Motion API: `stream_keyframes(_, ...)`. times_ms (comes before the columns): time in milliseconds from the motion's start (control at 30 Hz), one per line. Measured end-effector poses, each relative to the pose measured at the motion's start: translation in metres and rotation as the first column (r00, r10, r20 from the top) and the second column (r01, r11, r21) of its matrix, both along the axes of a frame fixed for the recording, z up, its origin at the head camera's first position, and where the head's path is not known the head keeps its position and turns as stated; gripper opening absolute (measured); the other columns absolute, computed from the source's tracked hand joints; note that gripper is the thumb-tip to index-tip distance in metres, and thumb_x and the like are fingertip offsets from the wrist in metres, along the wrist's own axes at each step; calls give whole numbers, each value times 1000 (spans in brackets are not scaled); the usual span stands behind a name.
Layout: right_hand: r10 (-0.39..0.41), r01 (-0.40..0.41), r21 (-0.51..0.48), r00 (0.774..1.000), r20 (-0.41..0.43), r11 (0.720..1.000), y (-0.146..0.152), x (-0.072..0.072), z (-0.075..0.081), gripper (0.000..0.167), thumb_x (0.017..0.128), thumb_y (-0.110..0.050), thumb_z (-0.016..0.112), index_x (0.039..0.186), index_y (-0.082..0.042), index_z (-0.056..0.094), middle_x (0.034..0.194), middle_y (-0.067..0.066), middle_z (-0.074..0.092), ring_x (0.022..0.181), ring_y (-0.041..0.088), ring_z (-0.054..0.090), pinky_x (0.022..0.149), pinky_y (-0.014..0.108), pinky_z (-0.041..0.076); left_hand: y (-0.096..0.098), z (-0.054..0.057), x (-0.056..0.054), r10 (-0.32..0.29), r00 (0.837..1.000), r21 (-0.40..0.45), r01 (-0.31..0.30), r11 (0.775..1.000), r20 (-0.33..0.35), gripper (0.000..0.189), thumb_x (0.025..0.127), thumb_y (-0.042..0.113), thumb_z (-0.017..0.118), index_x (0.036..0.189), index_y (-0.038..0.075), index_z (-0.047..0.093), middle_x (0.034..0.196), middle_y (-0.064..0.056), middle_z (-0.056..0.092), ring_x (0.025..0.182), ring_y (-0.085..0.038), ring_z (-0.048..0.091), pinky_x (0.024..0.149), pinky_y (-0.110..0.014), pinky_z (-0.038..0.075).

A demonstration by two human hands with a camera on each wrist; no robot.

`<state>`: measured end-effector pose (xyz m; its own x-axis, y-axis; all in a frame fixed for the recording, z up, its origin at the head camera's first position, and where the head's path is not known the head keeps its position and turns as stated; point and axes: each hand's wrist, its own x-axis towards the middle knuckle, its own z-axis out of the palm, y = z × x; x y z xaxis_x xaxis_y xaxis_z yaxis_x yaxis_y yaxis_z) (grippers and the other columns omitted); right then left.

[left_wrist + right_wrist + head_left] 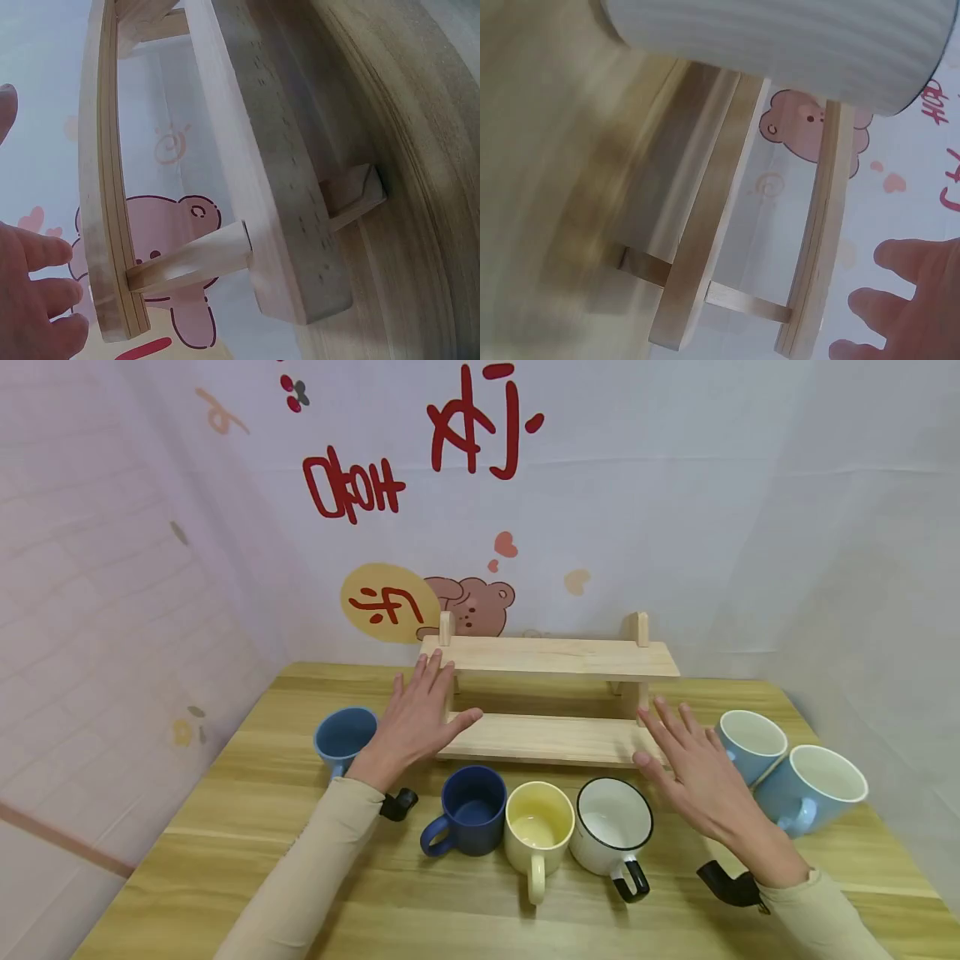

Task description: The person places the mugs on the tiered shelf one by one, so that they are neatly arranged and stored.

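Note:
A two-tier wooden shelf (551,657) stands at the back of the table. My left hand (417,714), fingers spread, hovers at its left end; whether it touches the wood I cannot tell. At the right end is my right hand (697,772), also spread and holding nothing. In the left wrist view, fingers (49,281) show beside the shelf's upper board (112,225). In front of the shelf stand a dark blue mug (474,810), a yellow mug (538,835) and a white mug (611,822) with a black rim. The white mug (780,45) fills the top of the right wrist view.
A blue mug (345,737) sits left of the shelf, partly behind my left wrist. Two light blue mugs, one farther back (752,745) and one nearer (813,789), stand on the right. A printed white cloth (637,485) hangs behind the wooden table (225,827).

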<state>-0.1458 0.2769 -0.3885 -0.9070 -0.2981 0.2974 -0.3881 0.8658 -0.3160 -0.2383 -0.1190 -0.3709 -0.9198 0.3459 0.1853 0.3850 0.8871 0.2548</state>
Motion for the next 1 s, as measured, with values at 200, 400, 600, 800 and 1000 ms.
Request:
stream_keyframes(200,41,-40,-74,999,19,996,1,11,2,63,110,-35,50,165,-15,28,171,12,20,157,43,12,122,67,11,-2,-2,-4,5,1000,-9,-5,1000,18,99,98,77,39,166,8,22,174,-12,4,160,-30,-3,125,-61,1)
stream_keyframes(400,73,-63,-164,996,57,984,4,24,3,59,109,-28,51,164,-19,32,170,7,24,157,38,16,118,67,22,-4,-3,-5,2,1000,-20,-2,1000,8,97,99,74,42,165,5,23,173,-15,7,160,-32,0,125,-62,4)
stream_keyframes(600,78,-54,-214,991,108,975,10,40,5,54,109,-22,52,162,-24,39,168,-1,31,153,25,29,105,62,42,-2,-3,-6,-6,1000,-17,6,1000,5,97,99,73,44,164,4,25,173,-16,10,160,-32,3,125,-62,6)
stream_keyframes(800,108,-66,-275,984,140,959,19,52,5,49,110,-16,48,157,-29,46,162,0,43,144,-6,30,101,6,33,-1,-4,-7,-11,1000,-12,11,1000,15,96,99,72,44,164,4,25,173,-16,11,160,-32,2,125,-61,5)
stream_keyframes(1000,135,-72,-337,976,169,939,27,63,3,45,112,-12,43,154,-25,51,153,-1,54,137,-9,40,99,5,34,0,-4,-7,-15,1000,-2,15,1000,9,95,99,71,45,164,4,25,173,-16,12,160,-32,3,125,-60,5)
